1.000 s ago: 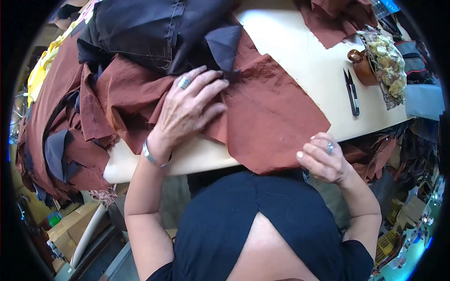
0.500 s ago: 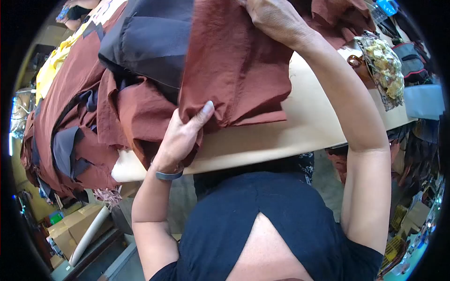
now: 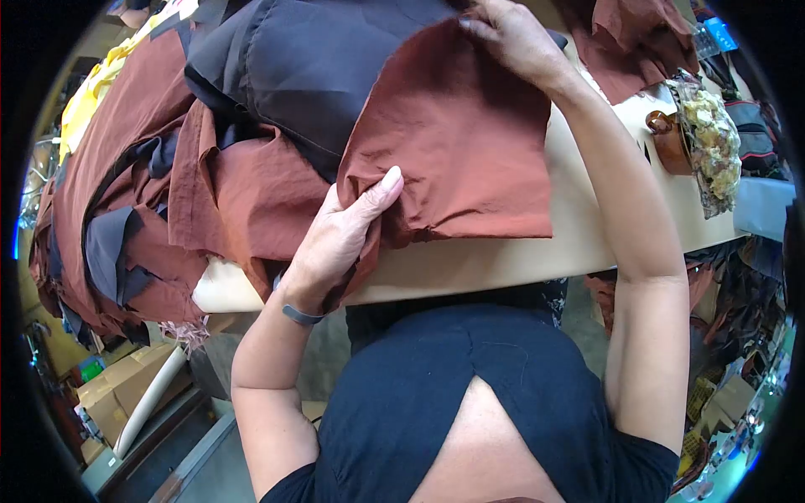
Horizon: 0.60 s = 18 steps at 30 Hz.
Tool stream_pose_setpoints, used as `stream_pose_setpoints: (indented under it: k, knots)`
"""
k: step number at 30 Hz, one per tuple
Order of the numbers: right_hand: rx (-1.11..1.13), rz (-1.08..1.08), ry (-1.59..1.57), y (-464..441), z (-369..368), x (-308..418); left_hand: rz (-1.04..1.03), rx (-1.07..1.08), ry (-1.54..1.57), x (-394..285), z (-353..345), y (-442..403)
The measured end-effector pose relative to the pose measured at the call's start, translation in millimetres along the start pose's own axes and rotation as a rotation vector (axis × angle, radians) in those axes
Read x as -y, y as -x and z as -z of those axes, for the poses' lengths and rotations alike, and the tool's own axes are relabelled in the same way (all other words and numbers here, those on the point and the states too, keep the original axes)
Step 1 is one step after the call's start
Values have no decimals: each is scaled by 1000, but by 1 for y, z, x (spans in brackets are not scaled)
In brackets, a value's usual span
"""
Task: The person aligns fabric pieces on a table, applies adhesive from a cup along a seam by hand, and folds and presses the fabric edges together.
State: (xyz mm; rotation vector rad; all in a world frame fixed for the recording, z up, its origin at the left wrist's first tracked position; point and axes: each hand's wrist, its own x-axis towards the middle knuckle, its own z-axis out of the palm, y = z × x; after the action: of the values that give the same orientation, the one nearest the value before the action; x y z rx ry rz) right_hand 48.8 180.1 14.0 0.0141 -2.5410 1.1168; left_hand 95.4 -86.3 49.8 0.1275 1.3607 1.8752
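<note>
A rust-brown piece of fabric (image 3: 470, 159) is spread between my two hands over the table edge. My left hand (image 3: 335, 235) grips its lower left corner, thumb on top and fingers beneath the cloth. At the fabric's upper right edge, my right hand (image 3: 516, 42) is closed on it, its fingertips partly hidden. Dark grey fabric (image 3: 310, 84) lies behind and to the left, joined or overlapped with brown cloth; I cannot tell which. More brown fabric (image 3: 251, 193) bunches beside my left wrist.
A large heap of brown and dark cloth (image 3: 126, 193) covers the table's left side, with yellow fabric (image 3: 96, 101) behind. The pale tabletop (image 3: 604, 210) shows at right, near a brown tape dispenser-like object (image 3: 668, 138), a patterned bundle (image 3: 711, 151) and a bottle (image 3: 717, 38). Cardboard boxes (image 3: 126, 390) stand lower left.
The brown piece has turned and flattened, its lower edge now reaching farther right. My right hand has shifted slightly right and down; my left hand keeps its hold.
</note>
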Motion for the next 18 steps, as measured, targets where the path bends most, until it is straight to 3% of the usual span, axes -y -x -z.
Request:
stream_pose_setpoints:
  k: [4,5,8,11,14,17,18]
  knots:
    - [-92,36,21,-12,1,10,34,15,-121,2,6,-4]
    - [-46,-81,26,-14,5,20,65,34,-180,0,8,-4]
    - [-37,-90,19,-19,7,27,123,3,-321,-1,6,-6]
    - [-168,149,17,-21,0,15,77,15,-316,3,1,-6]
    - [-134,127,-12,-21,6,23,71,38,-299,3,-1,-5]
    - [-141,146,-91,-22,9,18,62,62,-384,4,1,-4]
    - [-52,-11,-309,-20,9,16,49,78,-430,4,1,-2]
